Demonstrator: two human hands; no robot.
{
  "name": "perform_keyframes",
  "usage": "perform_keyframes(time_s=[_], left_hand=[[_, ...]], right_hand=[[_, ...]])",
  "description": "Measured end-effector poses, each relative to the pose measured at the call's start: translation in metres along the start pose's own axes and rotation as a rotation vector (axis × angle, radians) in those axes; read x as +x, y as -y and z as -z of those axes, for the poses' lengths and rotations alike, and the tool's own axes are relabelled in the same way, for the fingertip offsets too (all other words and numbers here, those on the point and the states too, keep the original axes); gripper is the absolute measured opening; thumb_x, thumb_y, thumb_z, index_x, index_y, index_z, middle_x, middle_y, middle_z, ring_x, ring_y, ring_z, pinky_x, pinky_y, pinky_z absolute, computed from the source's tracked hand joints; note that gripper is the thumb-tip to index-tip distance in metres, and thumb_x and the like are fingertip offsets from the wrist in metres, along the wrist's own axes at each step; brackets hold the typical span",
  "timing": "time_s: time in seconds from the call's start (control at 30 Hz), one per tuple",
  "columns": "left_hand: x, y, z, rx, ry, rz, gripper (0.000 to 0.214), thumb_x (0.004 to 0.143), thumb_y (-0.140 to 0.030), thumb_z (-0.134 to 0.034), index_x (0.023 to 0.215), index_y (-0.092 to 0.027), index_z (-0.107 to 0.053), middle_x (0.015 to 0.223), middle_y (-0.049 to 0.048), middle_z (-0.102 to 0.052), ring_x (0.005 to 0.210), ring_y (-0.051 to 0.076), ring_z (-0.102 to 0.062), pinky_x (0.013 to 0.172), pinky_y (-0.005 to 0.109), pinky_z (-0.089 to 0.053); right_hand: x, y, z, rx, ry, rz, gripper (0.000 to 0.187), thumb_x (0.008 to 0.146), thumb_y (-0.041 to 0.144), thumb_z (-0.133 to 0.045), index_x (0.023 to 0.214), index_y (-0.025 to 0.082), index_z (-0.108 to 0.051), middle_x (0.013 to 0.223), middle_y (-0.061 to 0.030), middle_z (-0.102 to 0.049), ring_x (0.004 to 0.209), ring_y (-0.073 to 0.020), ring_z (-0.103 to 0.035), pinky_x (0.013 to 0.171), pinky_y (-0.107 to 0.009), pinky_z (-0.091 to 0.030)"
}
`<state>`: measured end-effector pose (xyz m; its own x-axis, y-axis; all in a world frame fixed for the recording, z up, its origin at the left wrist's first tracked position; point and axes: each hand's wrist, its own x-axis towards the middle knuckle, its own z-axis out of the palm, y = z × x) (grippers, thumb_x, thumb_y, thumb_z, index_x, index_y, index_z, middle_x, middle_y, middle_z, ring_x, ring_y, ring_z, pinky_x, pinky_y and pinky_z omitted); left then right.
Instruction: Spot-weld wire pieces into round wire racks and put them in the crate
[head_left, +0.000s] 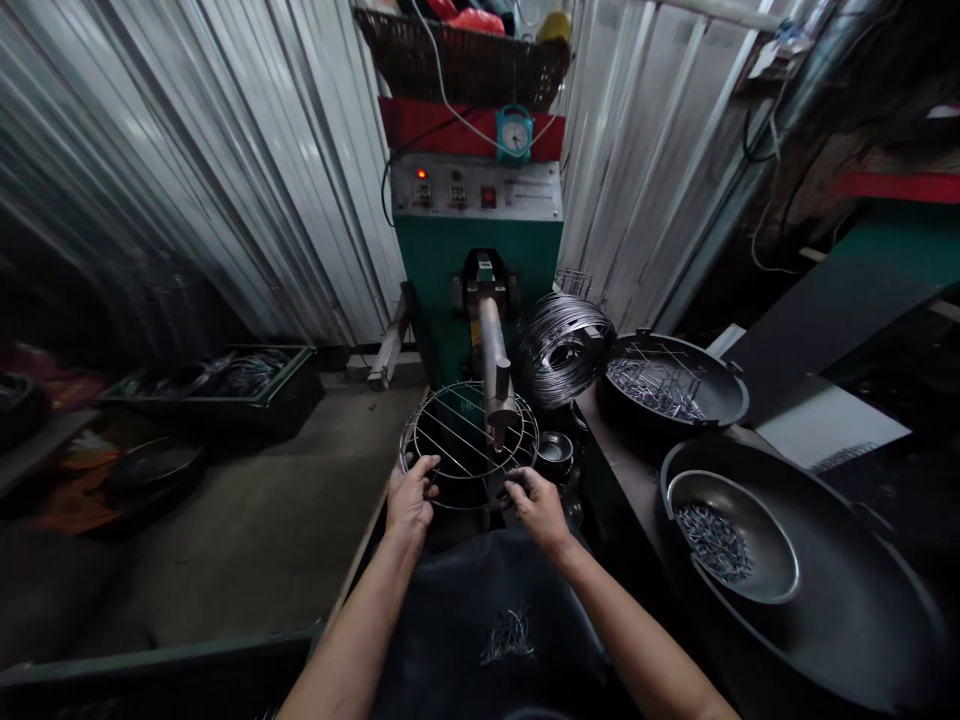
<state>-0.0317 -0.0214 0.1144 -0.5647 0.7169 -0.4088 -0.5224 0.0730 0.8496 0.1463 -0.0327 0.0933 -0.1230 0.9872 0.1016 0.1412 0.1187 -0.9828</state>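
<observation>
Now both hands grip a round wire rack (469, 445), thin chrome bars inside a ring, held flat under the machine's steel arm (495, 370). Left hand (411, 497) curls its fingers over the near-left rim; right hand (536, 505) pinches the near-right rim, fingers bunched. Behind, the boxy green machine (480, 260). To the right, a glossy wire coil (562, 345), a dark pan (817, 610) holding a steel bowl (776, 570) of small bent wire pieces.
</observation>
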Motion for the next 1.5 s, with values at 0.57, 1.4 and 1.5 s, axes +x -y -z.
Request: perform_keyframes(time_s=[0.57, 1.4, 1.5], left_hand=[[0.01, 0.001, -0.003, -0.025, -0.024, 0.014, 0.05, 0.037, -0.023, -0.073, 0.076, -0.019, -0.042, 0.059, -0.0095, -0.039, 0.046, 0.003, -0.031, 0.039, 0.017, -0.02], [0.003, 0.006, -0.009, 0.037, -0.172, -0.011, 0.047, 0.04, -0.026, -0.075, 0.077, -0.017, -0.048, 0.073, -0.0031, -0.047, 0.055, 0.007, -0.042, 0.039, 0.019, -0.027], [-0.006, 0.006, 0.002, 0.034, -0.156, 0.016, 0.048, 0.042, -0.03, -0.078, 0.078, -0.018, -0.047, 0.071, -0.0042, -0.045, 0.053, 0.007, -0.04, 0.042, 0.02, -0.031]], right_hand=[[0.014, -0.001, -0.002, 0.098, 0.047, -0.004, 0.015, 0.076, 0.032, -0.053, 0.083, 0.018, -0.056, 0.07, 0.0009, -0.062, 0.053, -0.0116, -0.06, 0.05, -0.022, -0.044], [0.03, 0.004, -0.003, 0.136, 0.03, -0.015, 0.017, 0.071, 0.034, -0.056, 0.077, 0.018, -0.057, 0.065, 0.001, -0.062, 0.047, -0.0109, -0.056, 0.045, -0.021, -0.041], [0.024, 0.002, 0.007, 0.181, -0.036, -0.033, 0.025, 0.073, 0.039, -0.055, 0.084, 0.017, -0.059, 0.072, -0.0014, -0.064, 0.05, -0.0113, -0.057, 0.046, -0.021, -0.042]])
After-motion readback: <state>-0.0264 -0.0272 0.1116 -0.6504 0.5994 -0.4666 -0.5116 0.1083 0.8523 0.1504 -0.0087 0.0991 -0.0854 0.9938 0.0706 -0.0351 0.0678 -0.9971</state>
